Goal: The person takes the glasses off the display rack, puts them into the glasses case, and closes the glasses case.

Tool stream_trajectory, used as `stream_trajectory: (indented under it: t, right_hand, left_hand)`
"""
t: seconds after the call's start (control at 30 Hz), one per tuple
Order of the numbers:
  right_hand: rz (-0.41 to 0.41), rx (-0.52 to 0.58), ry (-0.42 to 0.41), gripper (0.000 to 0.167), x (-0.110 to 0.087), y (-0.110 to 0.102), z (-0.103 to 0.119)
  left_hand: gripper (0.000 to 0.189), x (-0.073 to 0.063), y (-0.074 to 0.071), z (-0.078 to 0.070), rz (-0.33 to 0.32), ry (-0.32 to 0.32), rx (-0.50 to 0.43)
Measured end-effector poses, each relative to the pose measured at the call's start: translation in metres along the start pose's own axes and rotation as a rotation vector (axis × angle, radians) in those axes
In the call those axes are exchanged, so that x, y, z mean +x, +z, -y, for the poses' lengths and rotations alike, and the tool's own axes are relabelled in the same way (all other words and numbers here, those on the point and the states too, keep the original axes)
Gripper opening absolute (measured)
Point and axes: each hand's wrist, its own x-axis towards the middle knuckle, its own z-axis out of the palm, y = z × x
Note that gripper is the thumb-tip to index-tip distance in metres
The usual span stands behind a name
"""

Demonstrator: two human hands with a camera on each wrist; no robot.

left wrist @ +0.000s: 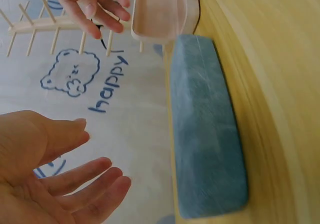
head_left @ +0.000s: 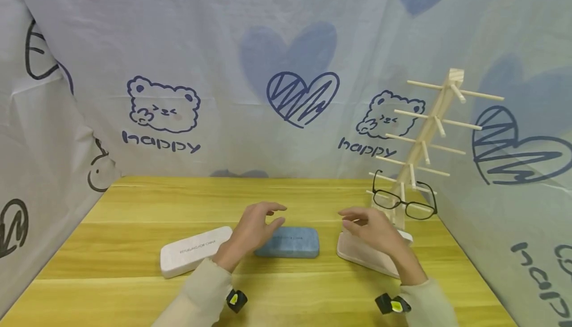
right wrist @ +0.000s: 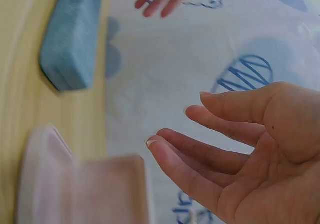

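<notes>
We've got the left hand [head_left: 254, 228] by the blue glasses case [head_left: 295, 246], fingers loosely spread, thumb wide, palm bare. Same deal with the right hand [head_left: 373, 228], nothing in it, near the opened pink-lined case [head_left: 357, 253] right of the blue one. Left of the blue one, we can read "REFUELING FOR CHINA" on a white glasses case [head_left: 196, 251]; the blue lid's print's too faint. Behind it to the right, black-rimmed glasses [head_left: 403, 203] sit on a wooden peg stand [head_left: 431, 126]. Farthest back, the cloth [head_left: 223, 118] says "happy".
</notes>
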Motion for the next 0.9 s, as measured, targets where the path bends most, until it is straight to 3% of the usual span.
stream_trajectory:
  t: [0.3,0.5,0.9]
  right_hand:
    - [-0.106,0.069,0.011,0.033,-0.022,-0.047,-0.016]
    - [-0.195,0.057,-0.009,0.033,-0.035,-0.072,-0.03]
    - [-0.267,-0.127,0.201,0.043,-0.057,-0.11,-0.051]
  left_hand:
    - [0.031,0.024,0.013,-0.031,0.098,0.066,-0.007]
    - [0.033,0.038,0.027,-0.052,0.144,0.1,-0.021]
    - [0.035,0.079,0.056,-0.084,0.243,0.119,-0.118]
